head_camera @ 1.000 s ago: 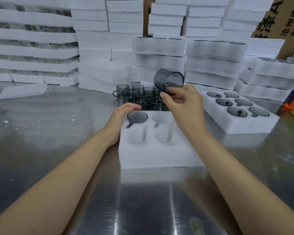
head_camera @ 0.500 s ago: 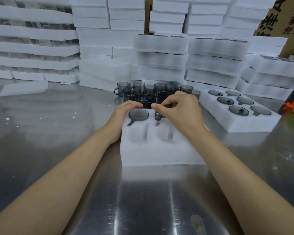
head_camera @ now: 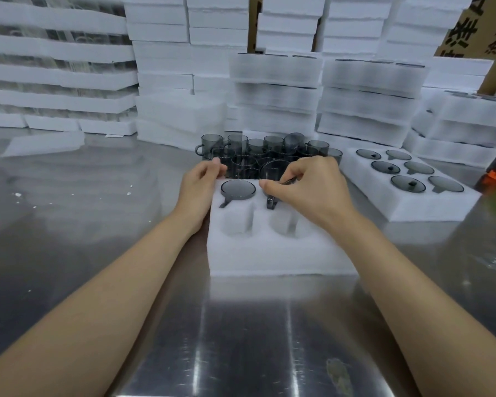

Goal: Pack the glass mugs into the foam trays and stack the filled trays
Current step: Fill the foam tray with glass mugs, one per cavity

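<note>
The right hand (head_camera: 309, 190) pinches the rim of a smoky, see-through mug (head_camera: 271, 171), half sunk in the foam tray (head_camera: 269, 253); the left hand (head_camera: 199, 184) apparently grips the tray's corner beside it.

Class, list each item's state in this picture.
Near tray: partly filled.
Seated mug: fully down in far-left pocket.
Second mug: partly in next pocket, pinched by right grip.
Left grip: holding near tray's corner.
Side tray: all six pockets filled.
Loose mugs: upright, unpacked.
</note>
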The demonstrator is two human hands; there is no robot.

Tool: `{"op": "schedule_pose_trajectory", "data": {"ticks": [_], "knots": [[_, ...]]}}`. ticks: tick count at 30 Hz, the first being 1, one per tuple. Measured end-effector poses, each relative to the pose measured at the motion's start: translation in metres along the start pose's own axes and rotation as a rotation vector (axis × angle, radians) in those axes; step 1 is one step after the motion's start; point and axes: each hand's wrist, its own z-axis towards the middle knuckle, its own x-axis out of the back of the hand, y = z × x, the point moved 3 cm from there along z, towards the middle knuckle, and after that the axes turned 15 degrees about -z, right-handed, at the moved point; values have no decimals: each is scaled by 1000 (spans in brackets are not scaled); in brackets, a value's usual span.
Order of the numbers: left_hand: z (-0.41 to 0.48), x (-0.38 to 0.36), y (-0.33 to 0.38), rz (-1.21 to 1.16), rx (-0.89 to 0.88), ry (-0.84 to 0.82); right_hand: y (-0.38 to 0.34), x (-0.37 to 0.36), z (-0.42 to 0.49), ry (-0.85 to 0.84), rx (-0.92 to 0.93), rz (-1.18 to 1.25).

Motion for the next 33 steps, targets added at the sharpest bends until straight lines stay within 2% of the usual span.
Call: {"op": "schedule_pose_trajectory", "data": {"ticks": [2, 7, 11, 16, 21, 25, 30, 33], "knots": [[2, 6, -2, 119, -69, -19, 1, -1, 0, -33, -4, 14], [6, 8, -8, 297, -50, -167, 4, 1, 3, -123, -5, -12], [7, 11, -6, 331, -40, -271, 5, 1, 5, -171, -9, -50], [2, 13, -5, 250, 8, -418, 11, 2, 6, -274, -10, -68], [2, 13, -5, 303, -9, -411, 14, 2, 6, -426, 13, -94], [7, 13, -9, 466, -20, -356, 4, 0, 6, -505, 107, -229], [11, 8, -7, 711, -153, -330, 0, 2, 9, -597, 168, -190], [10, 4, -4, 738, -214, -335, -1, 6, 11, -625, 149, -194]]}}
